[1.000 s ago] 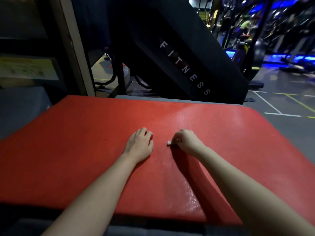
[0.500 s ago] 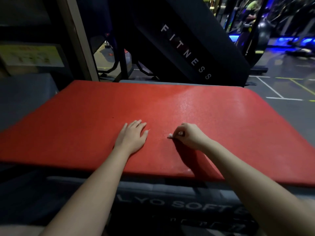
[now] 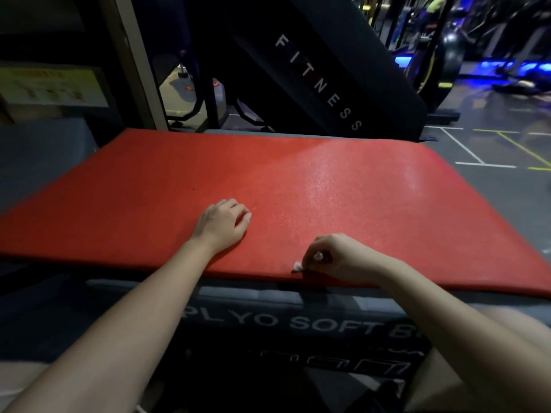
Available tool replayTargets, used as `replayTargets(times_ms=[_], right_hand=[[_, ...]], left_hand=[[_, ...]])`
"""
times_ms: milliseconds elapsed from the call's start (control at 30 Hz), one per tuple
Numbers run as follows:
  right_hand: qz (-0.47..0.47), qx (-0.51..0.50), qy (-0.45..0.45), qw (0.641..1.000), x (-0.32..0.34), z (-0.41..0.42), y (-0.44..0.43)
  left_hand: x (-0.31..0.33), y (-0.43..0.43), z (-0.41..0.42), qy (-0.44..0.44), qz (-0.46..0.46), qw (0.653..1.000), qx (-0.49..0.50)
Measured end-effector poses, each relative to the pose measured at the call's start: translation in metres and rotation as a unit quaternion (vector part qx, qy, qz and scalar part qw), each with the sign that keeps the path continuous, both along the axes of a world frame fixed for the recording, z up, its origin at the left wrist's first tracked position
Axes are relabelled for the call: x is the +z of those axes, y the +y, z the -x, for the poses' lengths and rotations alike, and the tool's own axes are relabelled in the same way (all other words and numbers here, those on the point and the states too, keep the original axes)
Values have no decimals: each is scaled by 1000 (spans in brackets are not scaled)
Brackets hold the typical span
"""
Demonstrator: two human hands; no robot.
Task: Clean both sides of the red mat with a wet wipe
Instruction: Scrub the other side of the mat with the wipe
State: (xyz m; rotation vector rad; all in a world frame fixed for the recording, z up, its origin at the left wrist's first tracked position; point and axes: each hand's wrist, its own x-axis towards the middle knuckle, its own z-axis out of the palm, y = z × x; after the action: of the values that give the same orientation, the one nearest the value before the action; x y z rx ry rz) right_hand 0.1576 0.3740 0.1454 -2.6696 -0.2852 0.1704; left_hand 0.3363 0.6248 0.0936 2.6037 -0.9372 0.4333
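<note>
The red mat point(image 3: 313, 186) lies flat on a grey soft box, filling the middle of the head view, with a wet sheen on its right half. My right hand point(image 3: 343, 257) is at the mat's near edge, fingers curled round a small wadded white wet wipe point(image 3: 298, 266) that peeks out at the fingertips and touches the mat. My left hand point(image 3: 223, 225) rests palm down on the mat a little farther in, fingers loosely bent and holding nothing.
The grey box under the mat bears the white lettering "PLYO SOFT" point(image 3: 268, 320). Behind the mat leans a black machine marked FITNESS point(image 3: 319, 84). A beige post point(image 3: 134, 64) stands at the back left. Grey floor with painted lines point(image 3: 477, 150) lies to the right.
My right hand has drawn the wipe back toward me, from the mat's middle to its near edge. My left hand stayed on the mat, fingers now more bent. The camera tilted down.
</note>
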Motion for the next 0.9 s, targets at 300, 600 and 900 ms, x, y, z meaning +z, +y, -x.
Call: replayTargets(times_ms=[300, 600, 900], right_hand=[[-86, -8, -215, 973, -41, 15, 0], [85, -12, -143, 986, -48, 32, -9], [178, 1, -189, 966, -43, 47, -13]], left_hand=[[3, 54, 48, 112, -144, 976, -118], [-9, 50, 73, -19, -221, 971, -95], [-1, 25, 93, -34, -149, 980, -124]])
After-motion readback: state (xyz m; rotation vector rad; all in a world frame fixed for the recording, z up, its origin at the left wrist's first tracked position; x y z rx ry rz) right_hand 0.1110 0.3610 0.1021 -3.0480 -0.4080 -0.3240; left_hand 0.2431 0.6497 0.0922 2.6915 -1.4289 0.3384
